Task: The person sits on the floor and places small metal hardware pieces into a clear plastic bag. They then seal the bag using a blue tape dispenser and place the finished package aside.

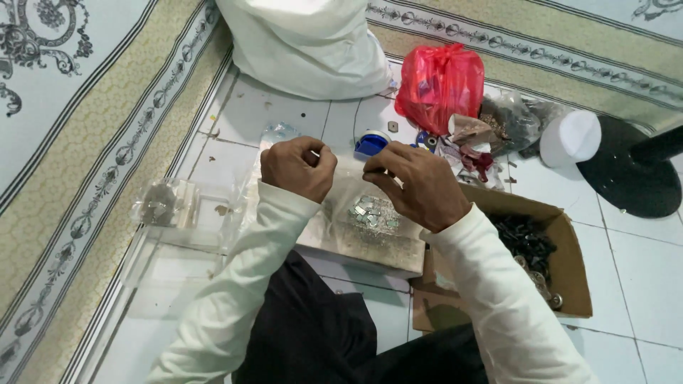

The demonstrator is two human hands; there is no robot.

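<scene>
at frame centre, the left hand (297, 168) and right hand (420, 183) are both closed in a pinch on the top edge of a clear plastic bag (348, 203), which holds small silvery metal pieces (373, 212) just below the hands. a cardboard box (569, 263) of dark parts sits at right; a red plastic bag (440, 84) lies at upper centre.

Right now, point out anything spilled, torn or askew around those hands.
Small scraps lie loose on the white tiles left of the left hand. The cardboard box by the right hand has flaps splayed flat. Nothing else stands out.
</scene>
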